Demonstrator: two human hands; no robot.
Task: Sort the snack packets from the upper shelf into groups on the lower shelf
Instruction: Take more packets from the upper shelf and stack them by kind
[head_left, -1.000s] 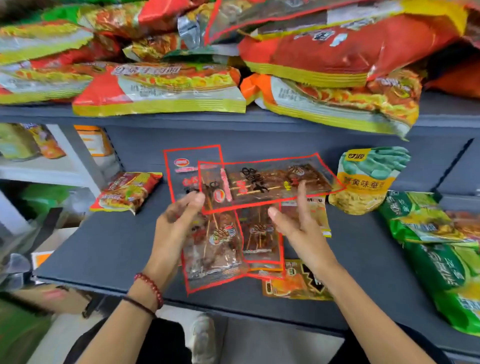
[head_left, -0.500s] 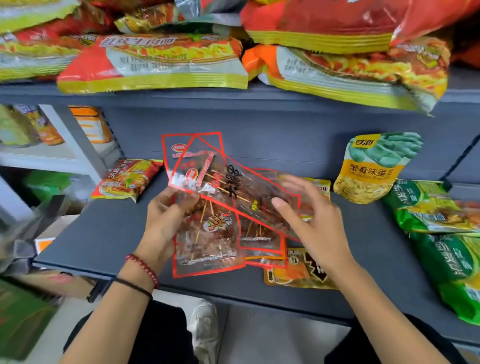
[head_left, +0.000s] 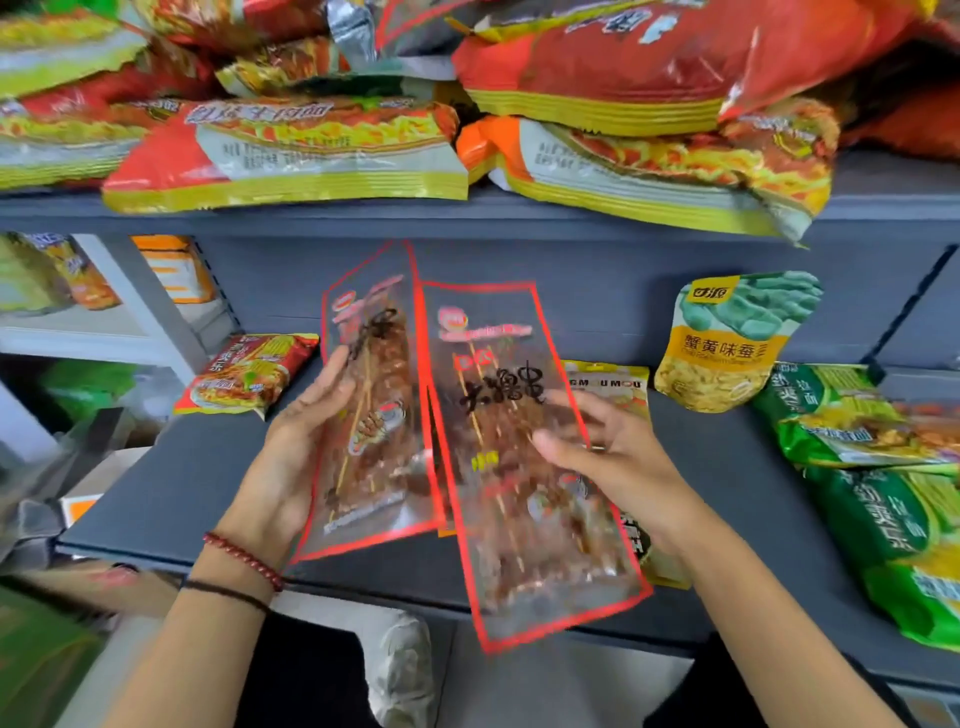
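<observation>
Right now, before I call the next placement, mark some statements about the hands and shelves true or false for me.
1. The left hand and right hand each hold a clear red-edged skewer packet, the left packet and the right packet. True.
2. The yellow-and-green pouch lies flat on the lower shelf. False: it stands upright against the back wall.
3. The upper shelf is bare. False: red-and-yellow noodle packets are piled on it.
4. Green packets lie at the lower shelf's right end. True.
5. The small red noodle packet sits right of the hands. False: it is to their left.
</observation>
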